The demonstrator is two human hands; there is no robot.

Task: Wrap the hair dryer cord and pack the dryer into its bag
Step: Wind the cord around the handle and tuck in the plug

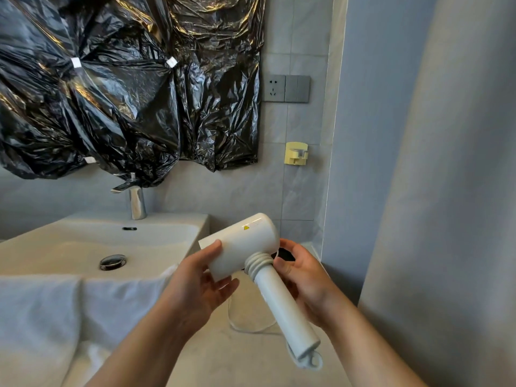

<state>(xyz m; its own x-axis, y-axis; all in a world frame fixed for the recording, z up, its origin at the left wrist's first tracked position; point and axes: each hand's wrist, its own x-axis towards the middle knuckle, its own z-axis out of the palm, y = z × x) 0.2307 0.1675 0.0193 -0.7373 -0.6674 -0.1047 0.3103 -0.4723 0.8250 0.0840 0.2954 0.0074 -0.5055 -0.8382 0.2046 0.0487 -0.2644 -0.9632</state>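
Observation:
A white hair dryer [248, 244] is held in the air over the counter, barrel pointing left, handle slanting down to the right. My left hand [201, 277] grips the barrel from below, thumb on its front end. My right hand [301, 275] holds the handle's upper part from behind. Several turns of white cord [258, 263] are coiled around the top of the handle. A loose loop of cord [245, 325] lies on the counter below. A hanging loop sits at the handle's end. No bag can be made out for certain.
A white sink [83, 241] with chrome faucet [136, 202] is at left. White towels [69, 311] lie in front of it. Black plastic sheeting [125, 85] covers the wall above. A wall socket [286, 88] and yellow holder [296, 153] are on the tiles. A wall rises at right.

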